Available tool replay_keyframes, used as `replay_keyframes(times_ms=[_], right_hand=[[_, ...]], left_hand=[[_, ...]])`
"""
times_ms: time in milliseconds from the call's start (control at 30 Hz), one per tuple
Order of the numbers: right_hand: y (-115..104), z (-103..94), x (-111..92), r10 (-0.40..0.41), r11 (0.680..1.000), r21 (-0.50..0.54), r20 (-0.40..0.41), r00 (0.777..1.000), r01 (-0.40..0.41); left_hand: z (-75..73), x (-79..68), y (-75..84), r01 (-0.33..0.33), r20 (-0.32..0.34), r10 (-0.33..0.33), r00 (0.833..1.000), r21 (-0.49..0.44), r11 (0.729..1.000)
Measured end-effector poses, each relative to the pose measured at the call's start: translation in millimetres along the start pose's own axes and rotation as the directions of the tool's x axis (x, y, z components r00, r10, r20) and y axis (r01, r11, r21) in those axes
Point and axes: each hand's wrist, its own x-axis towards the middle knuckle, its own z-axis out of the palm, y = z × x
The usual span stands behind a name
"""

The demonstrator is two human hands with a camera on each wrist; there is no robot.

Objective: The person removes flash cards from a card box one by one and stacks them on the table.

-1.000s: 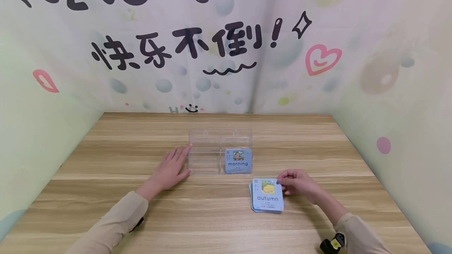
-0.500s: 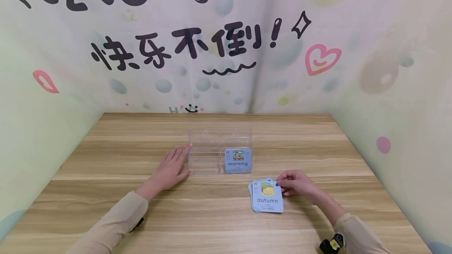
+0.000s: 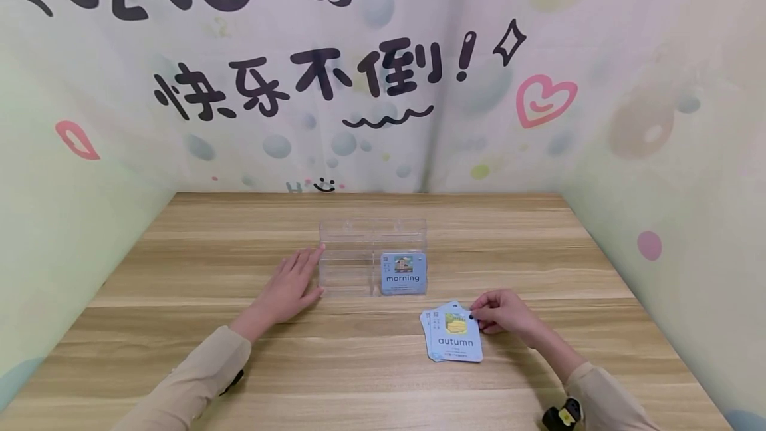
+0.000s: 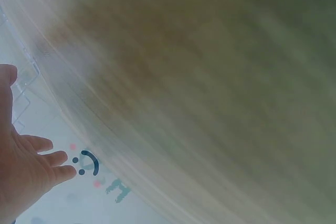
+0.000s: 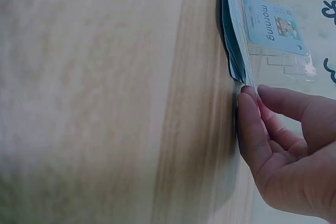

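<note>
The squarish autumn card lies over the pile, before the right end of the rack and left of the nearer right hand, which pinches its far right corner, while the left hand, fingers extended, touches the rack's left side.

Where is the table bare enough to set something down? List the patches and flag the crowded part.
Bare table: left of the left hand; behind the clear rack; in front of the rack, between the left sleeve and the card pile; right of the right hand. Crowded: off the rack's right front corner, where the right hand pinches the pile's autumn card.
</note>
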Motion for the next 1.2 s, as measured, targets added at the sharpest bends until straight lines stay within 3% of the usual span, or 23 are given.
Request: replay_keyframes(times_ms=[500, 867, 1200], right_hand=[[-7.3, 2.2, -3.4, 0.016, 0.983, -0.177, -0.127, 0.992, -0.039], [-17.6, -5.3, -2.7, -0.096, 0.951, -0.301, -0.077, 0.992, 0.069], [-31.9, -7.7, 2.4, -0.133, 0.938, -0.331, -0.057, 0.99, 0.106]], left_hand=[[1.4, 1.0, -1.7, 0.002, 0.003, -0.002, 1.0, 0.004, 1.0], [0.7, 1.0, -1.2, 0.01, 0.011, -0.01, 1.0, -0.005, 1.0], [-0.1, 1.0, -0.9, 0.013, 0.014, -0.013, 1.0, -0.012, 1.0]])
